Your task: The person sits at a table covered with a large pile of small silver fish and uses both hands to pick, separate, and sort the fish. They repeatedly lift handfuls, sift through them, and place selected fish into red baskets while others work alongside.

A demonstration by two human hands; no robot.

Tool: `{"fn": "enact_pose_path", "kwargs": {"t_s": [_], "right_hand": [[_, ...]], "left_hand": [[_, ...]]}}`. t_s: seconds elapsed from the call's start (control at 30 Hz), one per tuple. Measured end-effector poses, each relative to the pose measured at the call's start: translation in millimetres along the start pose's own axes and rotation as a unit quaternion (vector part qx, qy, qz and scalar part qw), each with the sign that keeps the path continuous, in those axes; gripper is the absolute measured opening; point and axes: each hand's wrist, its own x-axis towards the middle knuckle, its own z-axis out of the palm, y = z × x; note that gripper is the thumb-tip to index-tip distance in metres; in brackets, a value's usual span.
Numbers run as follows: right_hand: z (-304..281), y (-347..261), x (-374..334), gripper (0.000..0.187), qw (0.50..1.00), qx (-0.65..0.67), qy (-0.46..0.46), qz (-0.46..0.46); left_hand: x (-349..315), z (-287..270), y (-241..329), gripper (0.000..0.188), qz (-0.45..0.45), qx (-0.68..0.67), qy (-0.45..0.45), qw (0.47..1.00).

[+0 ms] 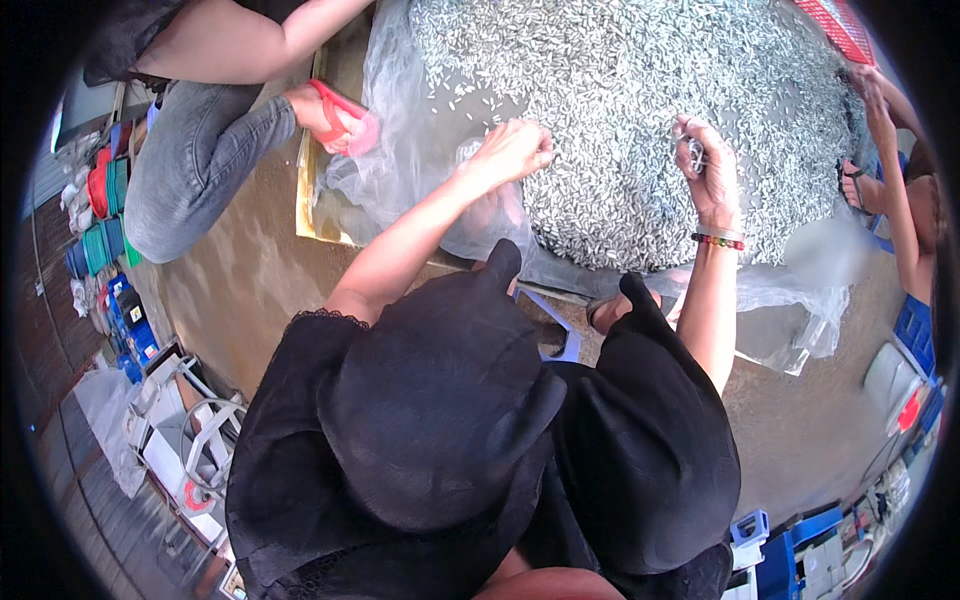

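A broad heap of small, slender, silvery-white pieces (pixel 610 200) lies in front of me on clear plastic sheeting; they are too small to name for sure. My left hand (pixel 515 152) hovers at the heap's left edge with its fingers curled together, and whatever is between the fingertips cannot be made out. Over the right part of the heap, my right hand (pixel 710 175) is turned partly palm up. Its fingers curl around a few silvery pieces (pixel 696 153). A beaded bracelet (pixel 720 240) circles that wrist.
Plastic sheeting (pixel 385 165) borders the heap. At left, a person in grey jeans (pixel 200 170) and a red sandal (pixel 345 120) sits close by. Another person's hands (pixel 880 105) are at right, by a red basket (pixel 840 30). A purple stool (pixel 560 325) stands near my knees.
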Motion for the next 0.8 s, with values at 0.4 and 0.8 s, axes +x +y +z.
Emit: {"fn": "enact_pose_path", "kwargs": {"t_s": [0.4, 0.8], "right_hand": [[62.5, 14.9, 31.1, 0.024, 0.982, -0.166, -0.068, 0.061], [48.4, 111.1, 34.0, 0.023, 0.567, -0.803, 0.000, -0.184]], "left_hand": [[14.6, -73.1, 13.5, 0.039, -0.036, -0.714, 0.031, 0.699], [37.9, 53.4, -48.2, 0.034, -0.001, 0.094, 0.159, 0.983]]}}
